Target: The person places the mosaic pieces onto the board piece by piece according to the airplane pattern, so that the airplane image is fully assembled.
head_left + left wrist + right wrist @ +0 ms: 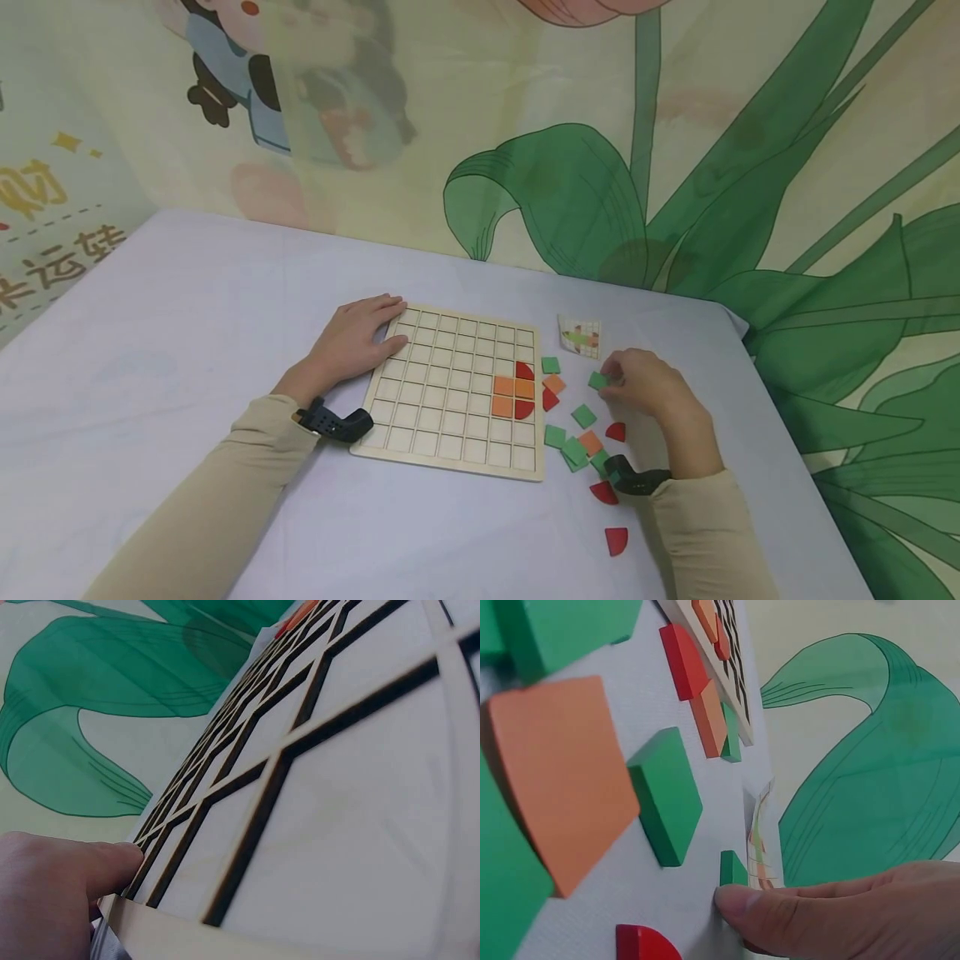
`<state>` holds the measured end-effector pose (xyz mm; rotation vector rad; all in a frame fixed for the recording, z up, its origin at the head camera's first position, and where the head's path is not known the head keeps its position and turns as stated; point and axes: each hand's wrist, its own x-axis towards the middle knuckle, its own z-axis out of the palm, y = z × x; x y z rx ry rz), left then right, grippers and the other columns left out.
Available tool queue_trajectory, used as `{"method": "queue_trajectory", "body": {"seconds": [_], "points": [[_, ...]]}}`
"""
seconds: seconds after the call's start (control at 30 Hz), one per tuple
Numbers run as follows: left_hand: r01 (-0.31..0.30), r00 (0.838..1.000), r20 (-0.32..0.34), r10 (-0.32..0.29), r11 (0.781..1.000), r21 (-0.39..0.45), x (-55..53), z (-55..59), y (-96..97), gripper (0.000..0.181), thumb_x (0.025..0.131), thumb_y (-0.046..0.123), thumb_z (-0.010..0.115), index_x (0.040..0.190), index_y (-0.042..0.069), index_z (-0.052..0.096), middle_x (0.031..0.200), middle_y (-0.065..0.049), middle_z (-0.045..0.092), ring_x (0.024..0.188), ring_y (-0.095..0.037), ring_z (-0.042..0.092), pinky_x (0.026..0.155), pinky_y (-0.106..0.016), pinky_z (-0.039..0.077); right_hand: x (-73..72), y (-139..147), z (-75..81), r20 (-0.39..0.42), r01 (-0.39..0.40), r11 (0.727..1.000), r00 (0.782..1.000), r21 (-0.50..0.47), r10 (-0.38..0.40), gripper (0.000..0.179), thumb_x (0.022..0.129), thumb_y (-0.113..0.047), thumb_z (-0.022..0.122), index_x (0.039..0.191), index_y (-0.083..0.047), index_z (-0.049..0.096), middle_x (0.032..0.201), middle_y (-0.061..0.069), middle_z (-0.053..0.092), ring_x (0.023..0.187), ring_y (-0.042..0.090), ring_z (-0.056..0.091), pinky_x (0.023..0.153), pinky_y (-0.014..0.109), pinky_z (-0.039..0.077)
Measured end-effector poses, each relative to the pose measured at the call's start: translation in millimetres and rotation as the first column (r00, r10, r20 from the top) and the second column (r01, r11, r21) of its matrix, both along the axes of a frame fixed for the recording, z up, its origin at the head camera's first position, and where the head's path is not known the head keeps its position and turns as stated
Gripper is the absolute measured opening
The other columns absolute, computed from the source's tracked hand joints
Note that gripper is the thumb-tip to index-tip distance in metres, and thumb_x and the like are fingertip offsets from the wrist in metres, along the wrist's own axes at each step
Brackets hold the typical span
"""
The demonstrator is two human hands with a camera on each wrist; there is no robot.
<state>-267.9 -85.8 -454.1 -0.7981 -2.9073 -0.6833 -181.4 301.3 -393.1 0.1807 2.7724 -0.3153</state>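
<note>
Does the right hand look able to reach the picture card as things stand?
Probably yes: the picture card lies near the right hand with nothing on it, though the hand would likely first release the green square it pinches.

White-clothed table (187, 333), with far edge close to wall covering (480, 92) of pale yellow. Large green leaves (570, 196) printed toward right; above them, stem (646, 108) and pink petals (592, 8), cut by top of view. Toward left, cartoon figure (255, 92) in blue; at far left, whitish panel with yellow and brown characters (60, 267). Light soft, rather even.
</note>
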Motion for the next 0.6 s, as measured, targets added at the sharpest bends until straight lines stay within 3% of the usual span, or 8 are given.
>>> {"method": "queue_trajectory", "body": {"seconds": [0.33,0.6], "points": [[0.003,1.0,0.0,-0.003,1.0,-0.004,1.4,1.2,0.0,0.061,0.092,0.039,0.054,0.141,0.004,0.045,0.147,-0.013,0.044,0.139,-0.031,0.034,0.109,-0.055,0.028,-0.7,-2.3,-2.1,0.007,0.01,1.0,1.0,0.01,-0.01,0.04,0.083,-0.022,0.073,0.116,-0.003,0.062,0.113,0.017,0.063,0.101,0.03,0.057,0.087,0.048,0.052],[0.003,1.0,0.008,-0.003,1.0,-0.004,1.6,1.7,-0.1,0.061,0.092,0.039,0.054,0.141,0.004,0.044,0.147,-0.013,0.043,0.14,-0.031,0.034,0.11,-0.055,0.027,-2.9,-5.9,-4.6,-0.043,-0.01,0.999,0.999,0.031,0.012,0.039,0.083,-0.024,0.073,0.115,-0.004,0.063,0.11,0.015,0.064,0.097,0.028,0.057,0.085,0.045,0.053]]}}
